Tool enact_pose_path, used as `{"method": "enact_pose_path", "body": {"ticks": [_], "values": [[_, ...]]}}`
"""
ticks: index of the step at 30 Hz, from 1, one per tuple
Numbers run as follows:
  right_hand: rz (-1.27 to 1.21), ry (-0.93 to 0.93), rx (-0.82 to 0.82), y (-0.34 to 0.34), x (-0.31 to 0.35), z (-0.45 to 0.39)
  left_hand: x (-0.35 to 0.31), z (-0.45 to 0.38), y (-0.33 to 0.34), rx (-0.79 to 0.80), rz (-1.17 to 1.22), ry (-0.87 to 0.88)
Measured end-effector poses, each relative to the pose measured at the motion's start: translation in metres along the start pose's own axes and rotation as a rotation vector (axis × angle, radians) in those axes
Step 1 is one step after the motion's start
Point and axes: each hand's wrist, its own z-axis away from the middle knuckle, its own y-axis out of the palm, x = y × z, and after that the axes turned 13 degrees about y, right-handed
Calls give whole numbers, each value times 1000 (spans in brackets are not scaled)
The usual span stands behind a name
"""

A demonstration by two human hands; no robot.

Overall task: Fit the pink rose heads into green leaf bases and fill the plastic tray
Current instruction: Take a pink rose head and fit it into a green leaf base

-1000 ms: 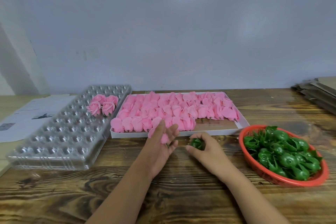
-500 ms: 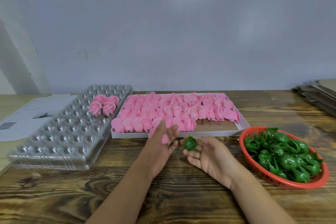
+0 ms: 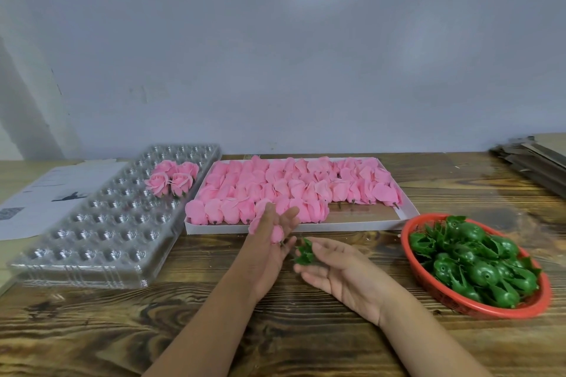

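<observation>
Left hand (image 3: 267,249) grips a pink rose head (image 3: 277,234); right hand (image 3: 340,272) pinches a green leaf base (image 3: 303,255) at the fingertips. Risk — misaligned stem, crushed petals.

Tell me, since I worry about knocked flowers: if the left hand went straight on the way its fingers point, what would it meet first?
Probably the white box of pink rose heads, just beyond the left hand; its height above the rim is unclear.

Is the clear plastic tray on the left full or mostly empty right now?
Mostly empty. The clear plastic tray holds only four finished roses near its far end; every other pocket shows bare plastic.
</observation>
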Motion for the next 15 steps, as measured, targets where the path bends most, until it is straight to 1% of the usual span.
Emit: {"method": "enact_pose_path", "body": {"ticks": [2, 6, 12, 15], "values": [[42, 5, -38, 2, -2, -1, 0, 0, -1, 36, -49, 19], [-3, -19, -71, 6, -4, -3, -1, 3, 1, 57, -114, 29], [-42, -40, -2, 15, -12, -7, 0, 5, 3, 105, -187, -38], [-65, -54, 6, 17, -12, -7, -1, 7, 6, 126, -205, -8]]}}
